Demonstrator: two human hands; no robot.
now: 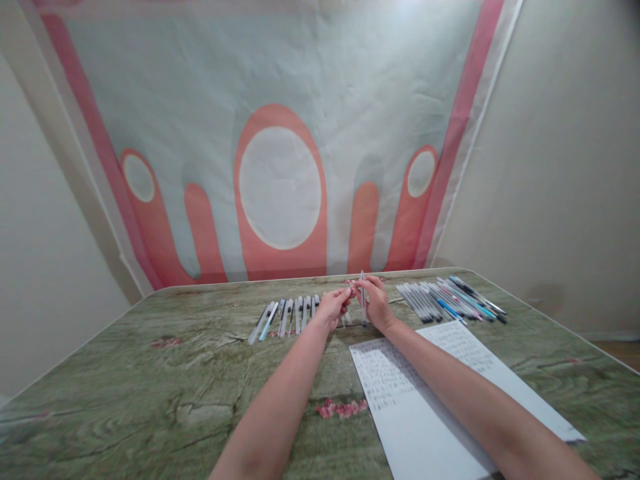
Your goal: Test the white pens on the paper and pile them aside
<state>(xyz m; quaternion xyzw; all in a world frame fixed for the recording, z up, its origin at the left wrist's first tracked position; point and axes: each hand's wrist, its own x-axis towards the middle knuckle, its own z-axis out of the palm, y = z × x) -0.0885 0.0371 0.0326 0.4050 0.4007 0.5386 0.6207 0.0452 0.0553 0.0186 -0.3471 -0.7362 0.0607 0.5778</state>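
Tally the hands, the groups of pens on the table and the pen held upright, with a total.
Bare left hand and right hand: 2
Slim pen groups, left row and right cluster: 2
Clear slim plastic pen, upright: 1
Total: 5
Lying pens overlap too much to count singly.

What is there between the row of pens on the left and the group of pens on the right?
The head view shows the left hand and the right hand, which holds an upright pen. Slim items lie partly hidden beside them.
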